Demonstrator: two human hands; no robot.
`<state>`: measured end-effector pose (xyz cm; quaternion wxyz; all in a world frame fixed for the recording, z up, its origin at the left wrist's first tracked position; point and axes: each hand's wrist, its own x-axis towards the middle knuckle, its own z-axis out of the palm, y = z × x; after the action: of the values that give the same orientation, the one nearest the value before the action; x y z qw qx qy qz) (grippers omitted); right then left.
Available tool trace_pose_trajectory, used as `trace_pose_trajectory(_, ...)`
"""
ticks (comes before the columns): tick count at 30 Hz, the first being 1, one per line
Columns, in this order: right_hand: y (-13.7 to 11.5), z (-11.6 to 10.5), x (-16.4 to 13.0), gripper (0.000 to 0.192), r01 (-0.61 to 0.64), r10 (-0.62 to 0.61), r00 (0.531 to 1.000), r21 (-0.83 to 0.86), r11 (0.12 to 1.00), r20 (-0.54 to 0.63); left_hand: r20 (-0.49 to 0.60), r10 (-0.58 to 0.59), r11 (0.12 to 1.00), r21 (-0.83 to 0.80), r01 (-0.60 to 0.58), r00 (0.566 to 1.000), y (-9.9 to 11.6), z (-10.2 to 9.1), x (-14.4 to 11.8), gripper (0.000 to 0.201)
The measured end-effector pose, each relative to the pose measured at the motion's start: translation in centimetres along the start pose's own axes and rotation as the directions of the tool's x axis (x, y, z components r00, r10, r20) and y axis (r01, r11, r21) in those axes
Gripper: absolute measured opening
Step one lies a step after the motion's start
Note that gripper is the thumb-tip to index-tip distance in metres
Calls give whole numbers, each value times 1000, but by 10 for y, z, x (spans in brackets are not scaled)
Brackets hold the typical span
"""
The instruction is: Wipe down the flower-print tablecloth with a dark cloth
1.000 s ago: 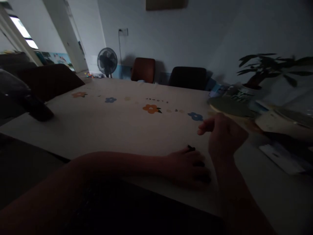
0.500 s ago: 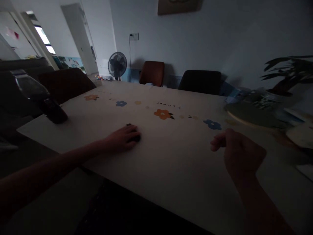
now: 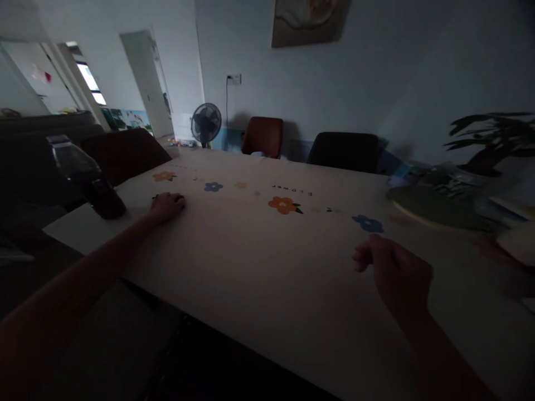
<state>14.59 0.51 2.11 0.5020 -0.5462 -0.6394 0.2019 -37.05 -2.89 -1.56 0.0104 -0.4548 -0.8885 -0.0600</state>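
My left hand (image 3: 167, 207) lies low over the far left part of the table (image 3: 251, 267), its fingers curled over a small black object. Only dark bits of that object show past the fingers, so its kind is unclear. A clear plastic bottle (image 3: 90, 178) with dark liquid and a pale cap stands just left of this hand. On the right, my right hand (image 3: 399, 273) is loosely closed above the tabletop, near a printed blue flower (image 3: 368, 224). Nothing shows between its fingers, and the palm is turned out of sight.
A round green mat or board (image 3: 434, 209) lies at the right, by a potted plant (image 3: 485, 142). A brown chair (image 3: 262, 136) and a black chair (image 3: 345, 150) stand behind the table. A fan (image 3: 206, 123) is by the wall.
My left hand has slid left and away from me with the black object, closer to the bottle. The right hand has shifted only slightly. The camera view has tilted up a little.
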Motion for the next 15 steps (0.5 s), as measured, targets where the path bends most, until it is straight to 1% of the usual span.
trace_pose_trajectory(2,-1,0,1,40,6,-6,1000,-6,1000,10,0,-44,999,-21,44,999,25,3,7,58)
trace_pose_trajectory(4,-2,0,1,40,8,-8,1000,-8,1000,17,14,-63,997,-53,64,998,53,4,14,55)
trace_pose_trajectory(6,-2,-1,2,40,1,-1,1000,-2,1000,23,35,-59,994,-93,62,998,86,6,19,54)
trace_pose_trajectory(8,0,-2,3,41,-10,9,999,2,1000,37,50,-22,990,-141,29,999,126,9,19,54)
trace_pose_trajectory(10,3,-3,4,44,-6,6,999,-1,1000,52,59,52,979,-199,-39,997,173,15,12,55)
trace_pose_trajectory(12,7,-4,6,46,18,-17,998,-15,1000,68,71,161,953,-271,-136,984,223,22,-3,55)
trace_pose_trajectory(14,12,-5,8,48,39,-38,997,-25,999,72,79,292,900,-360,-246,953,270,27,-24,56)
trace_pose_trajectory(15,14,-6,10,49,39,-37,997,-26,999,73,82,359,861,-412,-297,930,289,28,-35,57)
